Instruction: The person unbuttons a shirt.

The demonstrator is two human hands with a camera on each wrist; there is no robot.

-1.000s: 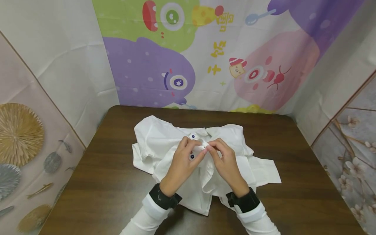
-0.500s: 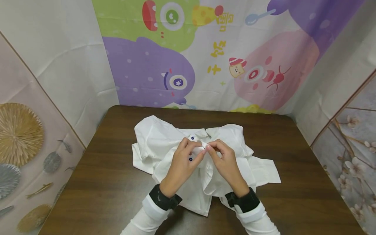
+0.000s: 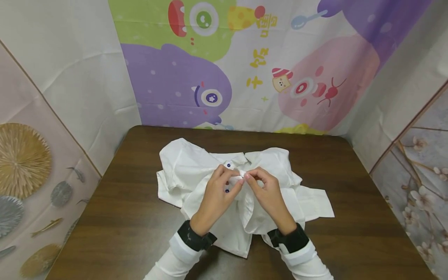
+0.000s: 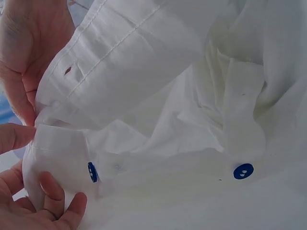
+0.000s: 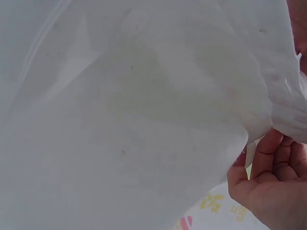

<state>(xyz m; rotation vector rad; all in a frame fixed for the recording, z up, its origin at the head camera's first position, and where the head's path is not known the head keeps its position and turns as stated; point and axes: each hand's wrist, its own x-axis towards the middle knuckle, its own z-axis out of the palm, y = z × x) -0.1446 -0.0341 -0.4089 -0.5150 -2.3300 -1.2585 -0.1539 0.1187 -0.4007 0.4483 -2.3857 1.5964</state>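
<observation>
A makeshift recording booth: a wooden table point(image 3: 133, 217) walled by cartoon-printed cloth backdrops point(image 3: 245, 66).

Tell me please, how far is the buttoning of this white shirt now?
Nothing looks fastened yet. The left hand and right hand pinch the plackets of the white shirt together below the collar. The blue buttons sit free and a buttonhole is empty, so all of them remain.

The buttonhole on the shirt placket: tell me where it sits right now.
In the left wrist view the buttonhole sits upper left on the placket strip, beside the right hand pinching it, above the blue button.
</observation>
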